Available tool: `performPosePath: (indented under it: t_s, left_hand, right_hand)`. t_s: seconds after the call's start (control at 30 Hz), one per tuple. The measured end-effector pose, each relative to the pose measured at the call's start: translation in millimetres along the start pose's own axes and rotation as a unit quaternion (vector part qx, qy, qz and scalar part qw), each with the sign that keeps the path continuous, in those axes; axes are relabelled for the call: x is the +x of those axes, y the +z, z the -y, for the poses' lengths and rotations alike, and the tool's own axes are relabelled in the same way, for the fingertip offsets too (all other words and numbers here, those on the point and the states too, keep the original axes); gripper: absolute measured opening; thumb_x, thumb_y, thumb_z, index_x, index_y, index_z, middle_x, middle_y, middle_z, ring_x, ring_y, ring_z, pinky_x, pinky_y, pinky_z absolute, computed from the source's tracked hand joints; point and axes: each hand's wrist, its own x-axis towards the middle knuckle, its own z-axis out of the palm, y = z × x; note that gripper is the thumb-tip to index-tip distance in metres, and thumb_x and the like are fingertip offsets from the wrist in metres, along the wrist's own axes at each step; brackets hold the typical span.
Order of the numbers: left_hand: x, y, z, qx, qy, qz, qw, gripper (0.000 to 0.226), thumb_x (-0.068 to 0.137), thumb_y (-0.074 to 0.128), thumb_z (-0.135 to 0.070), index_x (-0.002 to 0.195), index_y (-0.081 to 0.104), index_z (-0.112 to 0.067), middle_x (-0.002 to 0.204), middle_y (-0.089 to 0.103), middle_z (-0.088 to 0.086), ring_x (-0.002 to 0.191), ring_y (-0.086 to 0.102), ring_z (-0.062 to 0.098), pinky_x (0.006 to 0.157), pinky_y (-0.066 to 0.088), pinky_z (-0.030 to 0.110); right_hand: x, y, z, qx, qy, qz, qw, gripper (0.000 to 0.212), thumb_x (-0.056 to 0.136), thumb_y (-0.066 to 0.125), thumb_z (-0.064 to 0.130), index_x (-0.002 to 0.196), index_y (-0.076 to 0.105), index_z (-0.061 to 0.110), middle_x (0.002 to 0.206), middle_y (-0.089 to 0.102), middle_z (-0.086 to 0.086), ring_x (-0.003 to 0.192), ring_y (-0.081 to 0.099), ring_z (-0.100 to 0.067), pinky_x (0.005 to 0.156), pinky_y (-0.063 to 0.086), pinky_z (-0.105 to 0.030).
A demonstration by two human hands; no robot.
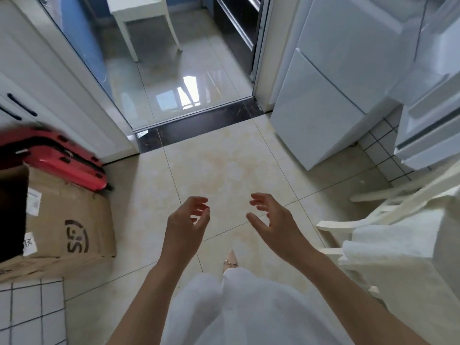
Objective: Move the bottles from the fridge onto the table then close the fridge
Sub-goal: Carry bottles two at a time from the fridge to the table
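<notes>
Fingers loosely curled and spread, the left hand [188, 221] and right hand [270, 220] hover empty, apart, over bare floor tiles [224, 165]. The white fridge [331, 78] stands far right, upright, beside the doorway; no bottles show. A box [67, 220] and red case [59, 158] line the left edge.

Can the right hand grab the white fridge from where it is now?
Probably not yet. The right hand hangs open and empty over bare floor tiles, and the fridge stands farther ahead on the right. Nothing blocks the way, so a step forward should do.
</notes>
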Motion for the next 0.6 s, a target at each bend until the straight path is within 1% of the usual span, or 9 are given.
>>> performPosePath:
  t_s: [0.17,0.3,0.43,0.5,0.6]
  left_hand:
    - [71,-2,-20,-0.013,0.002,0.001,1.0,0.017,0.089,0.062,-0.014,0.102,0.064,-0.025,0.086,0.069,-0.015,0.08,0.062,-0.008,0.068,0.051,0.016]
    - [131,-2,-29,-0.002,0.018,0.023,1.0,0.018,0.089,0.063,-0.013,0.103,0.064,-0.025,0.086,0.069,-0.017,0.08,0.063,-0.007,0.068,0.05,0.01]
    - [210,-1,-42,0.008,0.044,0.051,0.998,0.018,0.09,0.063,-0.014,0.104,0.064,-0.025,0.086,0.069,-0.016,0.08,0.064,-0.006,0.068,0.047,0.006]
    - [252,-4,-52,0.016,0.063,0.074,0.995,0.018,0.09,0.063,-0.014,0.105,0.064,-0.024,0.087,0.068,-0.014,0.08,0.064,-0.004,0.068,0.047,0.006]
    - [313,-10,-69,0.04,0.099,0.112,0.988,0.019,0.09,0.063,-0.011,0.107,0.063,-0.021,0.088,0.068,-0.012,0.081,0.065,0.003,0.072,0.051,0.015]
  right_hand:
    - [66,-21,14,0.013,0.011,-0.024,1.0,0.042,0.091,0.06,0.028,0.13,0.046,0.024,0.119,0.059,0.01,0.111,0.054,-0.007,0.088,0.039,-0.019]
    - [119,-31,21,0.02,0.029,-0.047,0.998,0.041,0.091,0.06,0.029,0.13,0.046,0.024,0.12,0.059,0.01,0.112,0.054,-0.008,0.093,0.041,-0.023]
    - [182,-39,31,0.029,0.046,-0.077,0.996,0.041,0.091,0.059,0.029,0.13,0.045,0.024,0.121,0.059,0.009,0.113,0.053,-0.008,0.093,0.04,-0.022]
    - [215,-43,39,0.036,0.058,-0.095,0.993,0.041,0.092,0.059,0.029,0.13,0.045,0.024,0.121,0.059,0.009,0.114,0.053,-0.008,0.095,0.041,-0.023]
    - [259,-51,53,0.049,0.079,-0.125,0.988,0.041,0.092,0.059,0.029,0.13,0.045,0.025,0.121,0.058,0.01,0.115,0.053,-0.008,0.097,0.042,-0.026]
